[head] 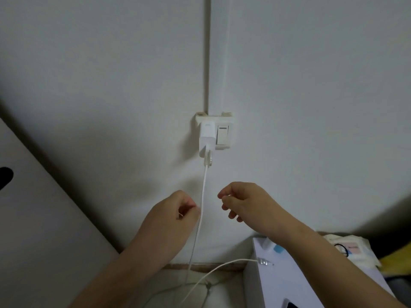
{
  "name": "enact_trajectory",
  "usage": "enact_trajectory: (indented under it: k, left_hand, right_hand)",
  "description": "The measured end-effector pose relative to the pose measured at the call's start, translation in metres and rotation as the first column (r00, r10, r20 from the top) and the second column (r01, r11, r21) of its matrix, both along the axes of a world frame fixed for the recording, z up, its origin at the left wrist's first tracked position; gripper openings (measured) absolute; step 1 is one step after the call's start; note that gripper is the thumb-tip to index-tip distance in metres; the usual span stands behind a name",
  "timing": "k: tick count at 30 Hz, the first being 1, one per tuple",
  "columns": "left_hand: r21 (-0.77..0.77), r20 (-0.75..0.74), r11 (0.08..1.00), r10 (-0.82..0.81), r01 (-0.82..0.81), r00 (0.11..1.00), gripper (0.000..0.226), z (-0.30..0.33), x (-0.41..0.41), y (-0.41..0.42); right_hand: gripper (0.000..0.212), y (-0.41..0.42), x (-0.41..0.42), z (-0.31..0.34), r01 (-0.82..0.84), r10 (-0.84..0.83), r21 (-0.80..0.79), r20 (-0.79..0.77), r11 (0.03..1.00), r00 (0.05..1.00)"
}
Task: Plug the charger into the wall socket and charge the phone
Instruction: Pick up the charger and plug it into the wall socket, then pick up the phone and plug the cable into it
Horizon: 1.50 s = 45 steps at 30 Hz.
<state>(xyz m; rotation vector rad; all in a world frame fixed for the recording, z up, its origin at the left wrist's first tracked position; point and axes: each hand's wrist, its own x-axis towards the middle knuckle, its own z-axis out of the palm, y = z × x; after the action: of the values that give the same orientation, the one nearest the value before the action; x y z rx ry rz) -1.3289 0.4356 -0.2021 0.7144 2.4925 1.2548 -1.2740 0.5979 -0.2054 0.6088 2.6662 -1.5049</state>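
Note:
A white charger (207,138) sits plugged into the wall socket (214,132), beside a rocker switch (222,134). Its white cable (203,192) hangs straight down the wall, loops near the floor and ends in a connector (264,262) lying on a white box (287,276). My left hand (171,218) is below the charger with its fingers curled in; the cable runs right along its fingertips, not clearly gripped. My right hand (246,203) hovers to the right of the cable, fingers loosely bent and apart, holding nothing. A dark object (291,305) at the bottom edge may be the phone.
A grey slanted panel (44,218) with a dark slot fills the left side. Right of the white box lie a packet (349,248) with a black hair tie and something yellow (398,261). A cable duct (208,54) runs up the wall above the socket.

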Motion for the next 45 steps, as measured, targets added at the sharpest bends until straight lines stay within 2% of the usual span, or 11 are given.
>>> enact_trajectory:
  k: [5, 12, 18, 25, 29, 37, 45]
  left_hand:
    - [-0.024, -0.018, 0.999, -0.042, 0.042, 0.999, 0.021, -0.005, 0.028, 0.01]
    - [-0.054, 0.023, 0.996, -0.068, 0.069, 0.997, 0.013, -0.025, 0.079, 0.049]
    - [-0.121, 0.043, 0.99, -0.068, 0.073, 0.997, 0.021, -0.059, 0.114, 0.085]
    - [-0.197, 0.106, 0.978, -0.045, 0.065, 0.993, 0.03, -0.11, 0.139, 0.123]
    - [-0.241, 0.174, 0.968, -0.028, 0.07, 0.984, 0.026, -0.136, 0.144, 0.141]
    - [-0.351, 0.197, 0.916, -0.131, 0.195, 0.972, 0.012, -0.194, 0.124, 0.171]
    - [-0.448, 0.18, 0.858, -0.188, 0.251, 0.965, 0.027, -0.275, 0.106, 0.197]
  right_hand:
    - [0.014, 0.007, 0.029, -0.006, -0.031, 0.032, -0.014, 0.03, 0.999, 0.999]
    - [0.023, 0.039, 0.079, -0.021, -0.07, 0.067, 0.03, 0.11, 0.997, 0.992]
    - [0.012, 0.075, 0.122, -0.044, -0.084, 0.086, -0.018, 0.15, 0.996, 0.985]
    - [0.022, 0.114, 0.16, -0.086, -0.116, 0.104, 0.04, 0.23, 0.992, 0.968]
    - [0.023, 0.129, 0.172, -0.113, -0.109, 0.091, 0.054, 0.268, 0.993, 0.959]
    - [0.025, 0.154, 0.178, -0.183, -0.034, 0.012, 0.059, 0.337, 0.998, 0.942]
    - [0.026, 0.168, 0.178, -0.264, 0.031, -0.052, 0.057, 0.404, 0.998, 0.913]
